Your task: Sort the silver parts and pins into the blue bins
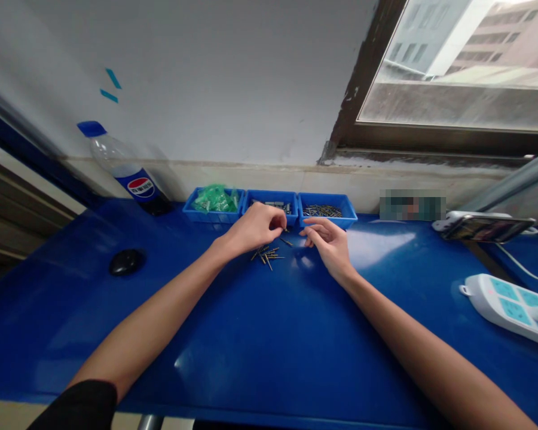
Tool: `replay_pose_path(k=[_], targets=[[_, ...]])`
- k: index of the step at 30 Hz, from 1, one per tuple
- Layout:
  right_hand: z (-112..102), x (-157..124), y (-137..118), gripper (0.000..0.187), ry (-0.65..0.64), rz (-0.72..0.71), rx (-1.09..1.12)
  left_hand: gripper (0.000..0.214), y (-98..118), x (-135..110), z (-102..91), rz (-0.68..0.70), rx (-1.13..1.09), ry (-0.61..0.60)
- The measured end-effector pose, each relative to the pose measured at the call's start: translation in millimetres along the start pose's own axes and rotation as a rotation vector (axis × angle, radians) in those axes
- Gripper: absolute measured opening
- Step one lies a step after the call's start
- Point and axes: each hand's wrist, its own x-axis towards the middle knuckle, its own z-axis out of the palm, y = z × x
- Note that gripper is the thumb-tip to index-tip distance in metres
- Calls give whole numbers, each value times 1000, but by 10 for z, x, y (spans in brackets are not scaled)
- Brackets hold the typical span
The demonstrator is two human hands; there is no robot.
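Both my arms reach over a glossy blue table [260, 346]. My left hand [255, 227] is curled, its fingertips pinched on a small metal pin just above a loose heap of small metal pins [267, 255]. My right hand [329, 242] lies beside it with fingers bent inward toward the left hand; whether it holds a pin is hidden. Behind the hands stand three blue trays in a row: the left blue tray [213, 212] with green plastic bags, the middle blue tray [291, 206] with a few metal parts, the right blue tray [347, 212] with many pins.
A Pepsi bottle [125, 173] leans by the wall at the left. A black mouse [125, 261] lies left of my arm. A phone on a stand [484, 227] and a white power strip [511, 304] sit at the right. A window is above right.
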Motion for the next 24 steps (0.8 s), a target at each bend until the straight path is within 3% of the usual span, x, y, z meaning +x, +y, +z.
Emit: replay_pose_path(k=[4, 7, 11, 15, 18, 21, 24], targets=[[16, 0, -41, 36, -82, 33, 39, 8, 70, 2, -9, -43, -237, 102], [31, -3, -48, 35, -153, 85, 126, 5, 83, 0, 9, -58, -314, 106], [43, -13, 10, 27, -150, 145, 218, 8, 50, 0, 41, -72, -321, 70], [33, -8, 56, 26, -14, 98, 214, 8, -19, 0, 67, -61, -201, -10], [23, -3, 34, 35, 117, 35, 211, 19, -75, -4, 103, 31, -11, -111], [19, -9, 4, 50, 136, 32, 212, 27, -109, -8, 163, 147, 86, -233], [23, -24, -2, 51, 108, 50, 223, 25, -106, -11, 230, 170, 127, -269]])
